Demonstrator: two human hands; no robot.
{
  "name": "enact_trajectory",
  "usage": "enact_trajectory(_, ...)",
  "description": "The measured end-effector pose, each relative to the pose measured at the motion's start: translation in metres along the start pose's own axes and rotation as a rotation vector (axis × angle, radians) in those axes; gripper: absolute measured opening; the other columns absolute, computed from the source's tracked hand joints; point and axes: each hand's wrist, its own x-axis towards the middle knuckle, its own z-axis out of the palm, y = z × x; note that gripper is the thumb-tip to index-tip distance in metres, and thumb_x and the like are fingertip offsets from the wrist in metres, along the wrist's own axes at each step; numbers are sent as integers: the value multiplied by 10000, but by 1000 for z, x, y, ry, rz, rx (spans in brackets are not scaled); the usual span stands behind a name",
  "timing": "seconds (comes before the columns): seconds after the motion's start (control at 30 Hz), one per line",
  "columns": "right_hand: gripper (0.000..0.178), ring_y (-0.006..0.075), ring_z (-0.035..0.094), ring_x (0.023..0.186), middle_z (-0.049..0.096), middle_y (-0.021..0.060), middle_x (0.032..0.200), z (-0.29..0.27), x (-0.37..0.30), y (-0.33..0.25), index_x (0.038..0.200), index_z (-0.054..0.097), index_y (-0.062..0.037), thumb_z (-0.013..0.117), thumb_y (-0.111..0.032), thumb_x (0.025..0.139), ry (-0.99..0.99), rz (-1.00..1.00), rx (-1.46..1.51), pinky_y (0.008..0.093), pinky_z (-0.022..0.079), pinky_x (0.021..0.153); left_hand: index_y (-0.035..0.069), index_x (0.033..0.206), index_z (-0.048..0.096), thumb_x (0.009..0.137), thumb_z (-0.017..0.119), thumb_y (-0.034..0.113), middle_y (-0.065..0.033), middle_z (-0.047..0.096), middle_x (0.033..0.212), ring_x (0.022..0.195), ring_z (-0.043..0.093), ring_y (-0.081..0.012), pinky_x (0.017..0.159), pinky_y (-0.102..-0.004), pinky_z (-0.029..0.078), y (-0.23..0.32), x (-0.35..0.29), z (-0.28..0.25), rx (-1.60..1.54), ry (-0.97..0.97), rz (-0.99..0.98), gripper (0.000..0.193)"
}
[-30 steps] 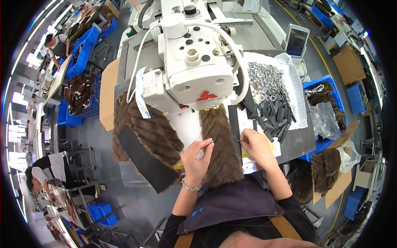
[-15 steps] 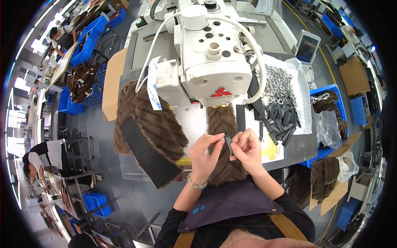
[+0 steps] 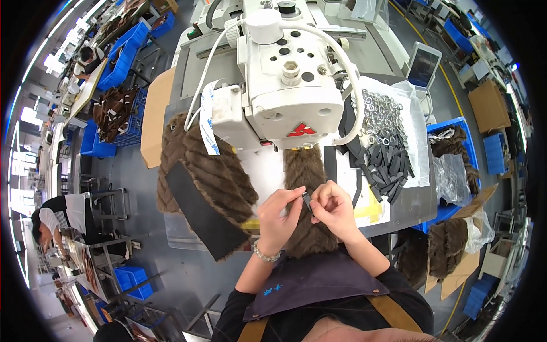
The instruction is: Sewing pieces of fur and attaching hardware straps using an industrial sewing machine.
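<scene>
I see the white sewing machine (image 3: 293,114) on the far side of the surface (image 3: 419,208), and nearer, the brown fur strip (image 3: 310,242), which I judge light, soft and floppy, best held by its edges. Over it, my left hand (image 3: 278,215) and right hand (image 3: 336,215) each keep a narrow grip, pinching between them a short black strap (image 3: 307,201), probably light, bendable and sturdy, best taken near its ends.
</scene>
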Motion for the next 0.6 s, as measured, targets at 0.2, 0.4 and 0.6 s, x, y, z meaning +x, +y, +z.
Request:
enact_trajectory(0.2,292,62,450,593,487,22,740,-6,1,-2,723,387,-51,617,103,816,-66,-131,-426,214,391,508,41,966,710,752,688,-78,-74,652,785,667,627,-227,589,-314,503,-2,-1,-8,246,-34,227,246)
enact_trajectory(0.4,250,101,414,578,424,26,670,-12,0,-2,733,421,-31,640,77,789,-72,-173,-609,254,368,509,49,987,708,744,690,-64,-61,657,813,688,630,-216,595,-312,517,-4,-5,-2,230,-127,201,268)
enact_trajectory(0.6,235,102,435,557,439,24,651,-26,-2,5,750,435,-34,642,74,776,14,-173,-668,251,382,501,8,1021,680,742,681,-42,-63,633,859,762,633,-204,637,-304,532,-8,-6,8,429,-258,377,283)
